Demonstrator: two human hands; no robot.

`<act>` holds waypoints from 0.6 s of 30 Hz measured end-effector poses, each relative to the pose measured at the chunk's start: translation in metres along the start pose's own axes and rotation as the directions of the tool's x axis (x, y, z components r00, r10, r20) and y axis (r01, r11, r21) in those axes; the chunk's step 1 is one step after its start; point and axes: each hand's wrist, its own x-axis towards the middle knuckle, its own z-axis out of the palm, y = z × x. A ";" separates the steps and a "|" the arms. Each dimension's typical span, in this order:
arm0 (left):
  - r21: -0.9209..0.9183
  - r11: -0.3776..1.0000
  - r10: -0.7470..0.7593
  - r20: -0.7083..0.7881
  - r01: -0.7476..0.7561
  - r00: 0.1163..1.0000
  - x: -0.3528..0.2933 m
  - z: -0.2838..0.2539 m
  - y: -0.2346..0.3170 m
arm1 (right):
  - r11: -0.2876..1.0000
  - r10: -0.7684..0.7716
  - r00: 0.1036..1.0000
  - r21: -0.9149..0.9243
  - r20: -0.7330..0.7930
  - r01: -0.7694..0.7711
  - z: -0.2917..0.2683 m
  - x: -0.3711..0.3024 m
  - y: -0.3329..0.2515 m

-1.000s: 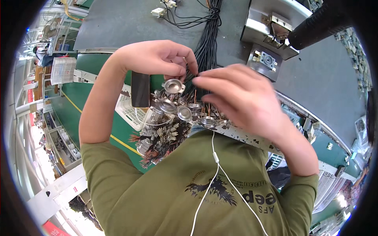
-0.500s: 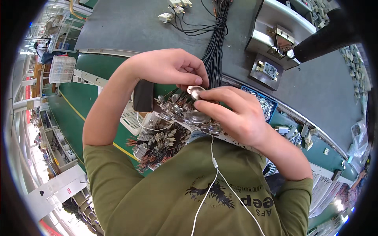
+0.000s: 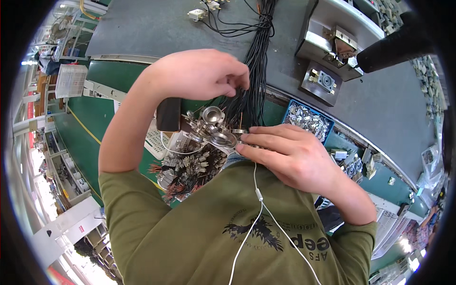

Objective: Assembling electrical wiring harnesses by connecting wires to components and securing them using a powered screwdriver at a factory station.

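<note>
My left hand (image 3: 204, 76) is raised with its fingers curled beside a thick bundle of black wires (image 3: 254, 71). Whether a wire sits in its grip is hidden. My right hand (image 3: 294, 154) lies lower, palm down, its fingertips closed on a small round metal cup (image 3: 240, 132) seen nearly edge-on. Just left of those fingertips is a pile of shiny round metal parts, including a ringed cup (image 3: 212, 115) facing up and a wider metal ring (image 3: 223, 138). My right palm hides part of the pile.
A phone (image 3: 168, 115) with a white cable stands left of the pile, above a heap of wired connectors (image 3: 190, 168). A blue bin (image 3: 311, 121) holds small metal pieces. On the grey bench (image 3: 156, 35) are white connectors (image 3: 197, 14) and a metal fixture (image 3: 323, 84).
My hands have parted from the metal cup they were both at. The left has risen slightly to the wire bundle, and the right has dropped toward the metal parts.
</note>
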 end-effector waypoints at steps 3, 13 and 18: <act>-0.072 0.992 -0.098 0.034 0.100 0.995 -0.013 0.000 0.007 | 1.000 0.005 1.000 -0.005 -0.006 -0.005 0.009 0.002 -0.004; -0.399 0.903 0.096 -0.173 -0.159 0.980 -0.011 -0.009 0.002 | 0.998 -0.060 0.990 -0.036 -0.131 0.056 0.003 0.001 -0.002; -0.049 0.908 0.369 -0.382 -0.417 0.847 0.041 0.006 0.031 | 0.881 0.008 0.766 -0.357 -0.643 -0.309 -0.035 -0.001 -0.027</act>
